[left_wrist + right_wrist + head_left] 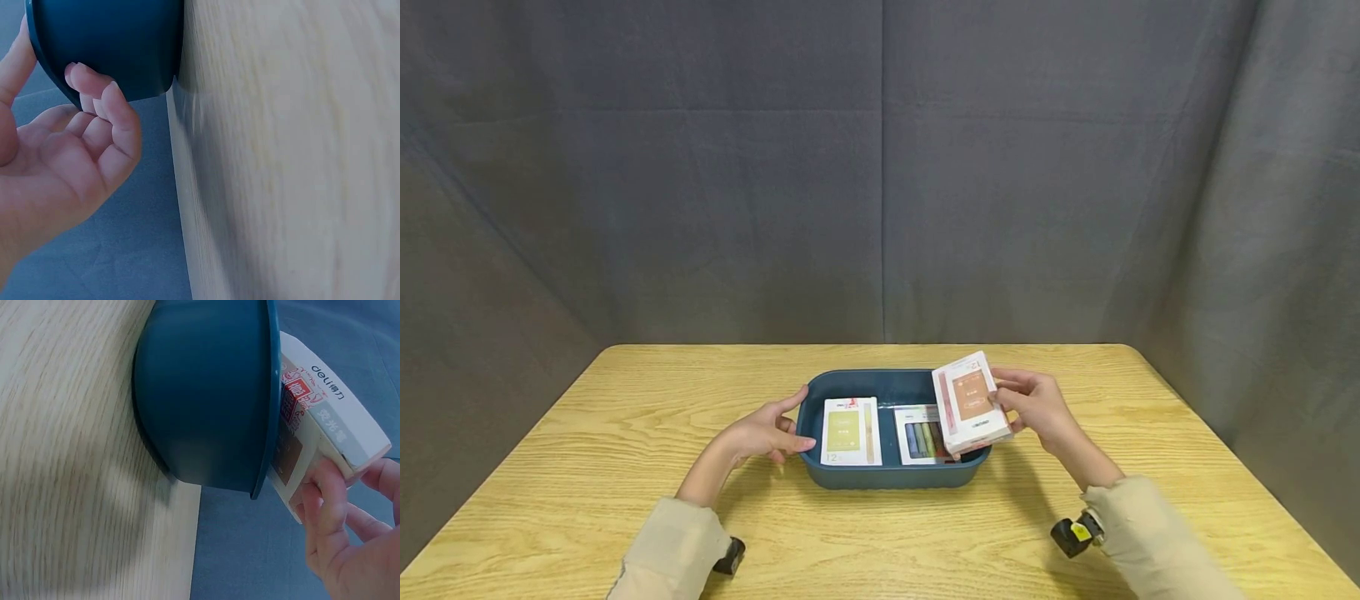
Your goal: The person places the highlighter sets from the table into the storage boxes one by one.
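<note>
A dark blue bin (pixel 891 477) with rounded ends sits on the table. My left hand (pixel 771 432) grips its left end, with fingers (pixel 122 119) curled against the outer wall below the rim. In my right hand (pixel 1033 404) is a white highlighter box (pixel 973 400) with an orange label, held tilted over the right end of the bin. The right wrist view shows fingers and thumb pinching the edge of this box. A white box with a yellow-green label (pixel 844 432) lies in the left part of the bin. A box with a window showing coloured sticks (pixel 921 437) lies on the right, partly covered.
The wooden table (pixel 880 542) has rounded far corners. Grey cloth (pixel 880 208) hangs behind it and along both sides. A black wrist camera (pixel 1071 536) is strapped at the right sleeve, and another wrist camera (pixel 730 557) at the left.
</note>
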A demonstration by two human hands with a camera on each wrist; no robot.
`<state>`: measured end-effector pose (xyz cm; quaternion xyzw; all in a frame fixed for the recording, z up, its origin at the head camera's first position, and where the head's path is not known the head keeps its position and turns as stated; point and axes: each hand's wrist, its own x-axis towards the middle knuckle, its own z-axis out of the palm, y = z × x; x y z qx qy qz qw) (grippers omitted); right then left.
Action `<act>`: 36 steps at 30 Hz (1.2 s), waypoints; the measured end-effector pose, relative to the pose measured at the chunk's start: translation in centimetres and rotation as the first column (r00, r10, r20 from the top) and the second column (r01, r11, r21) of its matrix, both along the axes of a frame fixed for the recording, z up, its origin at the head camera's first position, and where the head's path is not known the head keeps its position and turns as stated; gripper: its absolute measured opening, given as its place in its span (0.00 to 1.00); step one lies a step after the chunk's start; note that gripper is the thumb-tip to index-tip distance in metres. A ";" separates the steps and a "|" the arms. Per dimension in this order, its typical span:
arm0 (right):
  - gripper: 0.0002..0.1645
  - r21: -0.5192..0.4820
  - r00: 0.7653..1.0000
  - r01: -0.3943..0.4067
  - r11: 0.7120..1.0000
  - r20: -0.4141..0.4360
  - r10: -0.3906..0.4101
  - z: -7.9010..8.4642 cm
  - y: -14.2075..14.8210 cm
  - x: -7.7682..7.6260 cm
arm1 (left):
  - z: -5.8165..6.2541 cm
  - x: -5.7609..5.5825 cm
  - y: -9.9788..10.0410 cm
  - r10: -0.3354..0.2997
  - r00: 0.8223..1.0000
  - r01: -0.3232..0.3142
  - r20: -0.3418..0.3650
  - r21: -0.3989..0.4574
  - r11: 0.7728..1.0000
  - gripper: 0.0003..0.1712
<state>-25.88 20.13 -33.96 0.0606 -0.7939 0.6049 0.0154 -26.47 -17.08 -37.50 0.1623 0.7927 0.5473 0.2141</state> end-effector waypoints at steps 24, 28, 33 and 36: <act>0.24 0.150 1.000 -0.012 0.989 0.002 0.011 -1.2 -2.0 -0.4 | 0.1 0.0 0.0 -0.006 1.000 0.006 -0.002 -0.001 1.000 0.54; 0.23 0.173 1.000 -0.002 0.985 -0.009 0.004 -1.3 -2.3 -0.5 | 0.1 0.0 0.0 -0.005 1.000 0.005 -0.005 -0.006 1.000 0.54; 0.21 0.217 1.000 0.005 0.976 -0.026 0.000 -1.2 -2.8 -0.4 | 0.1 0.0 0.0 -0.004 1.000 0.004 -0.006 -0.013 1.000 0.52; 0.20 0.246 0.999 0.009 0.969 -0.042 0.001 -1.1 -3.0 -0.2 | 0.1 0.0 0.0 -0.004 1.000 0.004 -0.009 -0.016 1.000 0.51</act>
